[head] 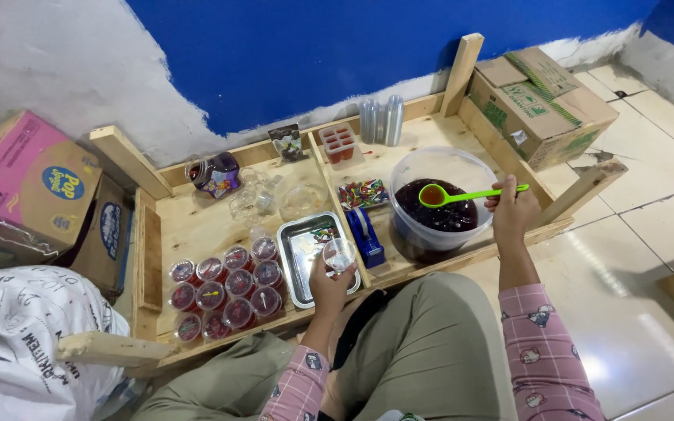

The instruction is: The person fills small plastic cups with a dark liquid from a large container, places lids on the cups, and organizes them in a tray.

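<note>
My left hand (pixel 328 285) holds a small clear plastic cup (pixel 340 253) above the front edge of a metal tray (pixel 296 265). My right hand (pixel 510 209) grips the handle of a green ladle (pixel 462 195), whose bowl carries dark red liquid over a large clear tub (pixel 435 204) filled with the same liquid. Left of the tray stand several filled, sealed cups of red drink (pixel 226 292). A blue tape dispenser (pixel 365 236) lies between the tray and the tub.
Everything sits in a shallow wooden pallet tray (pixel 196 222) on the floor against a blue and white wall. Stacked clear cups (pixel 381 119), a dark jar (pixel 216 175), empty cups (pixel 256 199) and a sweets packet (pixel 362 192) lie at the back. Cardboard boxes (pixel 540 101) flank both sides; a white sack (pixel 25 343) sits left.
</note>
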